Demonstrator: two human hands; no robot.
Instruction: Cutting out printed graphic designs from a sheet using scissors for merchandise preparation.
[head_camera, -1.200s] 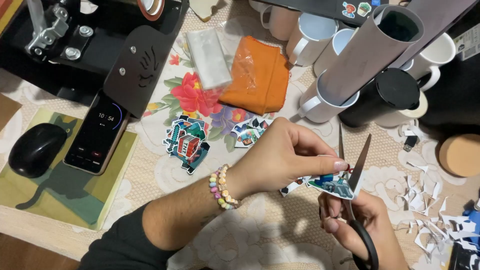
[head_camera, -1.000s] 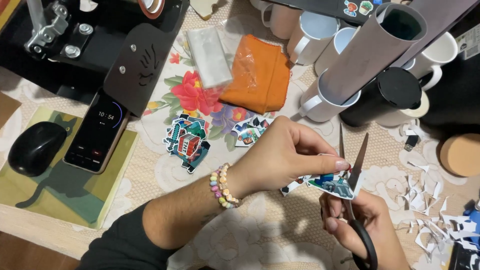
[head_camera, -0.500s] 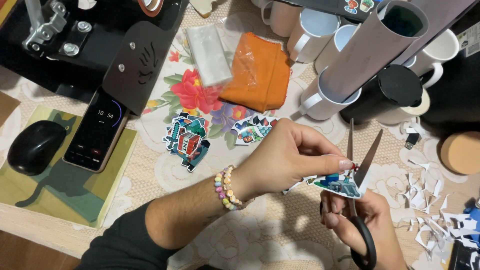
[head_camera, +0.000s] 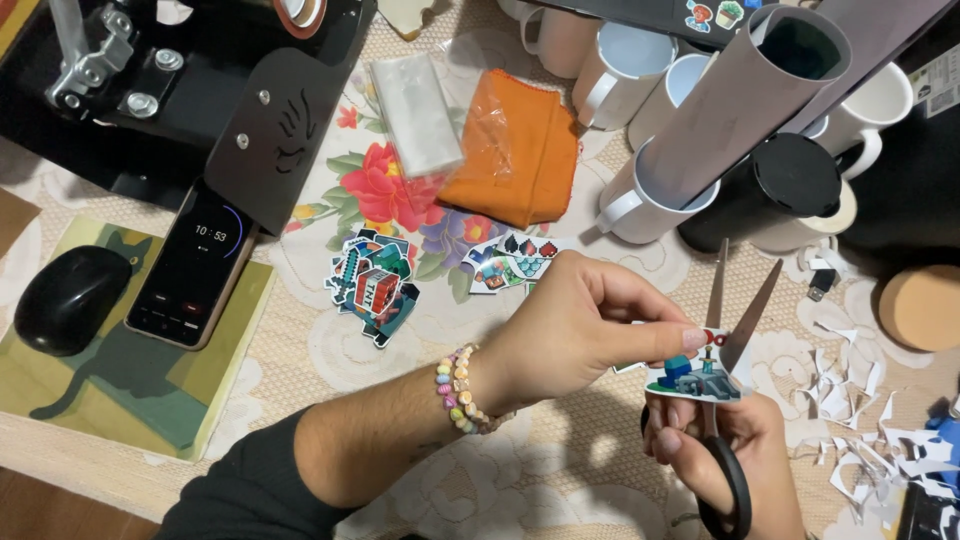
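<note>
Scissors (head_camera: 722, 400) sit in your right hand (head_camera: 735, 450), blades spread wide and pointing away from you, with the small printed sticker (head_camera: 692, 378) between them. Your left hand (head_camera: 580, 325) (beaded bracelet (head_camera: 457, 390) at the wrist) pinches that sticker by its upper edge, thumb and forefinger closed on it. Left of the sticker, a heap of cut stickers (head_camera: 375, 283) lies on the lace-covered counter (head_camera: 330, 350). Paper scraps (head_camera: 860, 440) are scattered to the sticker's right. White mugs (head_camera: 650, 200) stand beyond it, near an orange cloth (head_camera: 520, 150).
</note>
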